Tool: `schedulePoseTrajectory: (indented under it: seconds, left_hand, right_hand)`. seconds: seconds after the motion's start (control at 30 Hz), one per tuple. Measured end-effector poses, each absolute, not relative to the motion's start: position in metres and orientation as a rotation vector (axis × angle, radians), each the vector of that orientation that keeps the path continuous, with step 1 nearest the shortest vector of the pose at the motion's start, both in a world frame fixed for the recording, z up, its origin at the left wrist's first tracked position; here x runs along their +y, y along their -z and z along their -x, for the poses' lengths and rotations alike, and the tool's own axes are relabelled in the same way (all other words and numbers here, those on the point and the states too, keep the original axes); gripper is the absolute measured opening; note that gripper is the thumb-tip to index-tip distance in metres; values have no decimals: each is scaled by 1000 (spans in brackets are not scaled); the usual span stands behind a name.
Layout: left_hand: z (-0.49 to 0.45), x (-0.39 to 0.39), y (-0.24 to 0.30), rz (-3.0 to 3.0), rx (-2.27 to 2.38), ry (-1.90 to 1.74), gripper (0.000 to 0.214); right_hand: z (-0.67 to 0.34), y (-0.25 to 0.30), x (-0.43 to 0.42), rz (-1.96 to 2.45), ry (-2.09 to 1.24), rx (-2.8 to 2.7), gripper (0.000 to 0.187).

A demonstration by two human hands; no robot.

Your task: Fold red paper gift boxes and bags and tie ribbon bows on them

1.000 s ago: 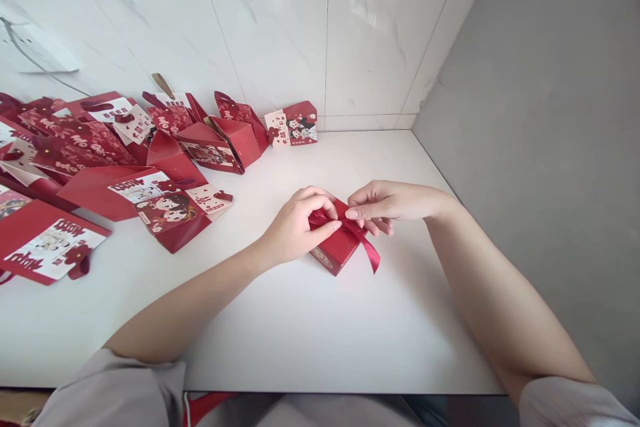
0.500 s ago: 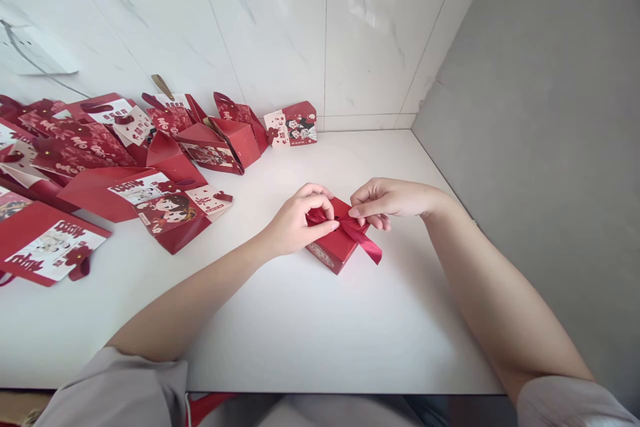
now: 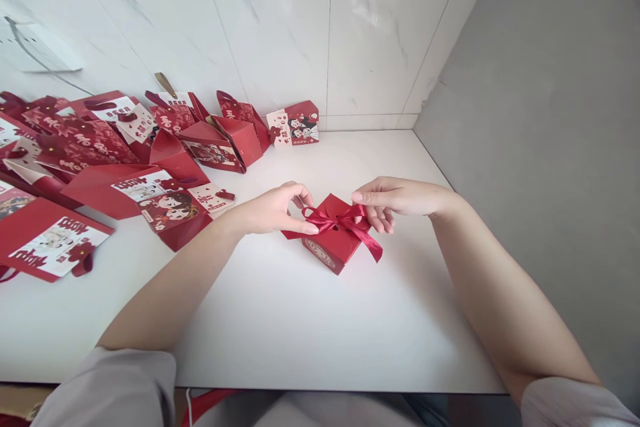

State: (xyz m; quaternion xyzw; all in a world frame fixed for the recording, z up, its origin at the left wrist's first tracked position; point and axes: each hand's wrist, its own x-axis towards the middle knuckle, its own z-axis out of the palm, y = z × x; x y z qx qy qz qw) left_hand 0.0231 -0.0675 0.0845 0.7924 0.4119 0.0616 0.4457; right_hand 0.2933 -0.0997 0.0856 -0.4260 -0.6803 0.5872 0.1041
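Note:
A small red gift box [image 3: 336, 245] sits on the white table [image 3: 310, 320] with a red satin ribbon [image 3: 340, 220] tied in a bow across its top. My left hand [image 3: 273, 208] pinches the bow's left loop between thumb and forefinger. On the other side, my right hand [image 3: 393, 197] pinches the right loop, its other fingers curled underneath. One ribbon tail hangs down over the box's right side.
A heap of flat and half-folded red gift boxes [image 3: 100, 160] with cartoon prints covers the table's left side. One small assembled box [image 3: 295, 125] stands against the tiled wall. A grey wall [image 3: 540, 113] borders the table on the right.
Both hands have drawn apart, pulling the bow's loops outward to either side. The box top, earlier covered by my left hand, now shows.

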Motion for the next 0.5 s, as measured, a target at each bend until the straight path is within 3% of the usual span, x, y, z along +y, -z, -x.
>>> schedulePoseTrajectory:
  seconds: [0.13,0.5]
  left_hand:
    - [-23,-67,-88,-1900,978,-49,39]
    - [-25,-69,-92,-1773,840,-187,27]
  right_hand:
    - [-293,-85,-99,1248,-1747,-2009,50]
    - [-295,-86,-99,1242,-1776,-2064,41]
